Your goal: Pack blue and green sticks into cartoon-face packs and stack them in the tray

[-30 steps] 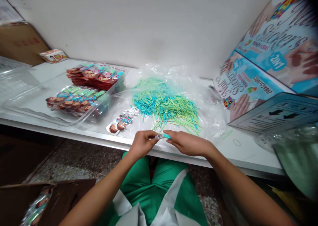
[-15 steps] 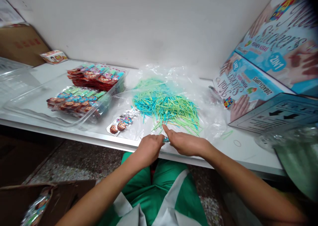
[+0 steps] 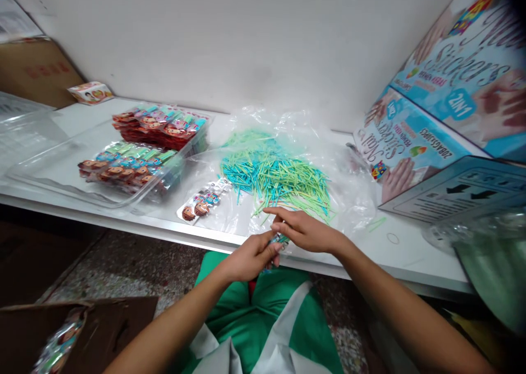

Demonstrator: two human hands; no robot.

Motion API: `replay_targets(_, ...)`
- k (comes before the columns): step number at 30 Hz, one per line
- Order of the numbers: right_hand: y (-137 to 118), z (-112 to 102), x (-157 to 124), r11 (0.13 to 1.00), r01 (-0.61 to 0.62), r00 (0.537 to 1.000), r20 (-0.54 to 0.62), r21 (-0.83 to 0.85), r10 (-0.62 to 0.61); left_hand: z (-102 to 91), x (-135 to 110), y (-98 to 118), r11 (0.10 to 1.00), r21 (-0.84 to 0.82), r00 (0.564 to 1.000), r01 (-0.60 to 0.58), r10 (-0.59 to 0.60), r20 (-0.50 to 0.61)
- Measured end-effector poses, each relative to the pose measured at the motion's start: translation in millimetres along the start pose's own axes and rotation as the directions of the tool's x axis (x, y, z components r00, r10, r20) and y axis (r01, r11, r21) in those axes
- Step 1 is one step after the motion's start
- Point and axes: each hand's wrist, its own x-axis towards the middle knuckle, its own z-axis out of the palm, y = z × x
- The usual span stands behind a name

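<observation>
My left hand (image 3: 251, 256) is closed around a small printed packet (image 3: 280, 239) with blue-green colouring at the table's front edge. Most of the packet is hidden by my fingers. Just above it, my right hand (image 3: 306, 230) reaches in with its fingers stretched to the left, its thumb side against the packet's upper end. Behind the hands, a loose pile of thin green and blue sticks (image 3: 275, 171) lies on a clear plastic bag (image 3: 353, 198). To the left, flat printed cartoon-character packets (image 3: 201, 203) lie on the bag.
A clear plastic tray (image 3: 53, 190) at left holds stacks of filled packets (image 3: 123, 165). Blue nail sticker boxes (image 3: 415, 143) stand at right. A cardboard box (image 3: 36, 72) is at the back left; an open carton (image 3: 119, 330) with packets sits below the table.
My left hand has turned and moved slightly right and down, showing more of the packet. My right hand has shifted a little, its fingers now stretched over the packet's top.
</observation>
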Motion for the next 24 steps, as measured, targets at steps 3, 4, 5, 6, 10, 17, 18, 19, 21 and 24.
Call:
replay_targets(3, 2, 11, 7, 0.996, -0.074, 0.967, -0.240, 0.052, 0.085, 4.1, 5, -8, 0.973, -0.229, 0.998, 0.024, -0.036, -0.050)
replay_targets(4, 3, 13, 8, 0.987, -0.102, 0.946, -0.295, 0.125, 0.135, 4.9, 7, -10, 0.955, -0.297, 0.994, 0.016, -0.049, -0.102)
replay_targets(5, 4, 15, 8, 0.968, -0.127, 0.922, -0.334, 0.217, 0.196, 5.2, 8, -12, 0.933, -0.359, 0.986, 0.005, -0.065, -0.155)
replay_targets(6, 5, 17, 7, 0.938, -0.144, 0.901, -0.351, 0.315, 0.256, 5.2, 9, -14, 0.912, -0.410, 0.977, -0.007, -0.082, -0.199)
replay_targets(10, 11, 24, 0, 0.824, -0.142, 0.894, -0.285, 0.548, 0.344, 4.1, 8, -15, 0.874, -0.485, 0.954, -0.031, -0.119, -0.275)
replay_targets(17, 14, 33, -5, 0.803, -0.094, 0.902, -0.291, 0.589, 0.319, 6.5, 6, -13, 0.898, -0.440, 0.946, -0.026, -0.120, -0.300)
replay_targets(18, 14, 33, -4, 0.808, -0.101, 0.901, -0.292, 0.581, 0.322, 6.9, 6, -13, 0.901, -0.433, 0.945, -0.023, -0.122, -0.303)
replay_targets(19, 13, 33, -3, 0.816, -0.108, 0.897, -0.299, 0.567, 0.326, 7.4, 6, -13, 0.902, -0.431, 0.945, -0.021, -0.123, -0.303)
replay_targets(21, 12, 33, -3, 0.834, -0.115, 0.885, -0.325, 0.540, 0.333, 8.3, 6, -12, 0.894, -0.448, 0.945, -0.015, -0.133, -0.297)
replay_targets(24, 11, 34, -4, 0.831, -0.105, 0.879, -0.339, 0.547, 0.334, 9.6, 6, -13, 0.870, -0.492, 0.949, -0.009, -0.148, -0.279)
